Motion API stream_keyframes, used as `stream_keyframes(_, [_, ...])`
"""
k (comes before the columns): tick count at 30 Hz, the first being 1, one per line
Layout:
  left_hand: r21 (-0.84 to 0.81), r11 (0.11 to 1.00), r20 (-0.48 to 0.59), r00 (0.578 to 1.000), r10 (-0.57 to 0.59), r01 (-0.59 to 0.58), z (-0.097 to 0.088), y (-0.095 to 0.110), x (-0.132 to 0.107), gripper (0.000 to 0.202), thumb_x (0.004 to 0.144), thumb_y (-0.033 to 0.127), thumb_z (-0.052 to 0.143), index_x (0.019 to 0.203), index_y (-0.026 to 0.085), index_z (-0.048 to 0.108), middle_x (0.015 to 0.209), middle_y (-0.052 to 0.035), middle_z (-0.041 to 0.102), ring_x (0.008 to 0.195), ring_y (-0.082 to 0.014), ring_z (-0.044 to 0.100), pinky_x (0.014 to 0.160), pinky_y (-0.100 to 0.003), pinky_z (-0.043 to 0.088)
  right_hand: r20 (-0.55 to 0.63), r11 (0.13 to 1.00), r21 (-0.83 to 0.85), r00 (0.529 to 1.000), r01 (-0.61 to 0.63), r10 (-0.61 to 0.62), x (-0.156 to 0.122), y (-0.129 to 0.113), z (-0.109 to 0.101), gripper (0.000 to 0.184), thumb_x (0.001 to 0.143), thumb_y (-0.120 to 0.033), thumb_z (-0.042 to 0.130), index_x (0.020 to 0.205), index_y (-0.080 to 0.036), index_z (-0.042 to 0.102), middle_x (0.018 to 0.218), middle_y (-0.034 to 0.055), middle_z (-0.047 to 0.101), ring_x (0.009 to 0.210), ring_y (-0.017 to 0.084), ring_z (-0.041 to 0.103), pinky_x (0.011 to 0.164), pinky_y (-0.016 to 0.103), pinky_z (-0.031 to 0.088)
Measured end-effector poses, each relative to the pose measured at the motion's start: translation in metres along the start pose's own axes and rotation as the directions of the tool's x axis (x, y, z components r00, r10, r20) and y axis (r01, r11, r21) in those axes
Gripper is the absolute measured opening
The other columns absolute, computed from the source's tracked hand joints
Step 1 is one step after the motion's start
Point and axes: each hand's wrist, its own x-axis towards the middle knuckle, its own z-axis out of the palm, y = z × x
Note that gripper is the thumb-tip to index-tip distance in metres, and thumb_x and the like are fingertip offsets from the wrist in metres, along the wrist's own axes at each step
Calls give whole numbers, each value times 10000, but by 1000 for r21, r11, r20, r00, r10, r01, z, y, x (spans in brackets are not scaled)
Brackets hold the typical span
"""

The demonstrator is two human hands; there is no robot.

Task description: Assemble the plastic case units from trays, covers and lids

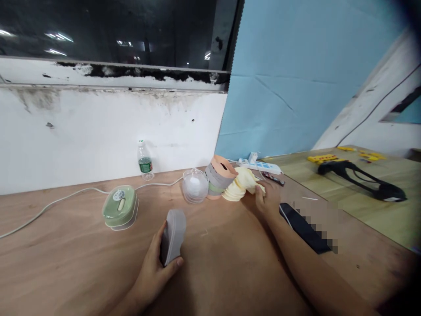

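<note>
My left hand (pixel 159 265) is wrapped round a grey plastic piece (pixel 176 237) with a rounded outline, held upright above the table. Off to the right, my right hand (pixel 268 197) has its fingers closed on the near end of a pale yellow plastic piece (pixel 259 186), beside a stack of yellow pieces (pixel 234 192). Against these leans a taller stack of orange, grey and green shells (pixel 217 175), the topmost one orange with a dark slot. Several clear nested cups (pixel 194 186) stand to its left.
A green lidded box (pixel 120 204) sits on the left near a white cable (pixel 79 192). By the wall stands a plastic bottle (pixel 145 162). A white power strip (pixel 261 166), a black phone-like slab (pixel 304 228) and a black strap-like frame (pixel 362 182) are on the right.
</note>
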Motion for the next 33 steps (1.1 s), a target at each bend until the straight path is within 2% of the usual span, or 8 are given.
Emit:
stream_keyframes(4, [-107, 994, -65, 998, -7, 0, -1, -2, 1, 876, 809, 552, 578, 1522, 309, 131, 1532, -118, 320, 1398, -321, 329, 1096, -515, 355, -79, 998, 61, 997, 25, -20, 0, -27, -2, 269, 876, -376, 488, 976, -162, 618, 947, 143, 661, 932, 286, 607, 834, 476, 470])
stream_keyframes(8, [-196, 980, -146, 987, -68, 38, 7, 6, 17, 990, 760, 586, 630, 1526, 277, 85, 1443, -130, 440, 1353, -307, 398, 1058, -449, 404, 34, 924, 316, 971, 214, -236, -6, -101, -10, 248, 844, -382, 555, 1030, -241, 640, 935, 102, 670, 886, 274, 641, 771, 465, 524])
stream_keyframes(11, [-327, 945, -192, 979, -72, 6, 27, 16, 40, 878, 778, 627, 586, 1490, 255, 232, 1409, -111, 488, 1299, -284, 459, 1063, -413, 397, 300, 770, 574, 804, 277, -513, -15, -162, -16, 325, 841, -426, 624, 1152, -333, 623, 1098, 67, 663, 978, 239, 636, 806, 407, 558])
stream_keyframes(15, [-454, 890, -126, 992, -18, -42, 57, 37, 68, 769, 782, 678, 542, 1392, 224, 427, 1335, -105, 557, 1232, -279, 515, 1067, -407, 396, 353, 641, 703, 633, 306, -689, -14, -200, -21, 249, 916, -308, 524, 1128, -368, 641, 1092, 29, 670, 999, 202, 627, 869, 385, 534])
stream_keyframes(19, [-482, 865, -89, 990, 111, -140, 59, 65, 80, 798, 740, 760, 513, 1315, 208, 528, 1327, -114, 569, 1250, -303, 502, 1037, -418, 421, 265, 666, 660, 722, 347, -639, 18, -180, -27, 218, 904, -263, 510, 1018, -345, 676, 911, 40, 687, 899, 231, 624, 830, 437, 499])
stream_keyframes(24, [-341, 931, -175, 982, 72, -129, 15, 88, 82, 462, 785, 530, 651, 1102, 195, 653, 1146, -108, 676, 1079, -283, 619, 970, -442, 462, 167, 854, 432, 904, 291, -393, 85, -117, -25, 264, 934, -296, 456, 1106, -235, 648, 968, 87, 672, 939, 260, 579, 848, 455, 442])
stream_keyframes(29, [352, 913, -436, 827, 354, -205, -47, 81, 89, 358, 821, 471, 613, 1074, 222, 661, 1225, -90, 602, 1181, -270, 541, 1057, -446, 387, 257, 899, 344, 894, 270, -367, 106, -67, -6, 294, 950, -285, 429, 1101, -201, 667, 953, 98, 672, 894, 254, 578, 796, 416, 445])
stream_keyframes(33, [683, 711, -564, 740, 366, 168, -92, 60, 90, 551, 761, 568, 622, 1153, 182, 624, 1447, -161, 387, 1329, -369, 374, 1104, -533, 276, 274, 862, 421, 867, 282, -417, 91, -59, 4, 299, 942, -274, 447, 1141, -213, 663, 1033, 92, 674, 980, 247, 589, 856, 425, 456])
